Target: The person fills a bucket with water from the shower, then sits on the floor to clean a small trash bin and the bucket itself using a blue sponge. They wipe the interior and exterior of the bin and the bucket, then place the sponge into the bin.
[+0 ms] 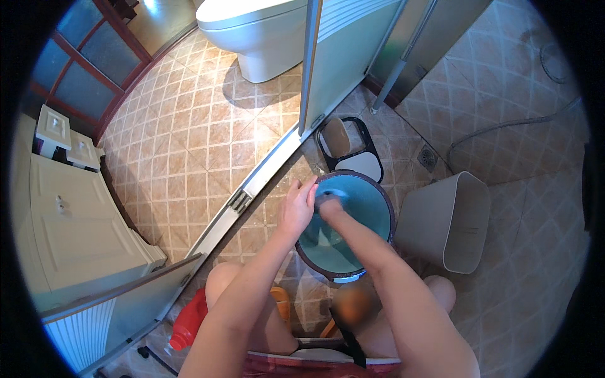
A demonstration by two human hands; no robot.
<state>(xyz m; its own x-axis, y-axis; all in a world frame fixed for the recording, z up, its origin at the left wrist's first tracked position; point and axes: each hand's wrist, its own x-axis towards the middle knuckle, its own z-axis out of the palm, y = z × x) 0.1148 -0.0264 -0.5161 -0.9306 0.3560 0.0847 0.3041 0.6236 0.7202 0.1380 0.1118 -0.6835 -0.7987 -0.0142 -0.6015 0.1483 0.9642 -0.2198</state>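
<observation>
A round bucket (pixel 364 203) with a teal inside and a dark rim stands on the tiled floor between the person's knees. My left hand (pixel 298 204) rests at its upper left rim, fingers pointing away; whether it grips the rim is hard to tell. Inside the bucket, my right hand (pixel 329 205) reaches down at the left wall. Its fingers are hidden and blurred, and something dark is by them, too unclear to name. A pale patch shows at the bucket's bottom.
Beyond the bucket lies a black-framed bin lid (pixel 373 141); a tall beige plastic bin (pixel 425 222) lies tilted at the right. A shower-door track (pixel 264 177) crosses the floor. A red bottle (pixel 190 321) is at lower left, a floor drain (pixel 427 158) at right, a toilet (pixel 264 42) behind the glass.
</observation>
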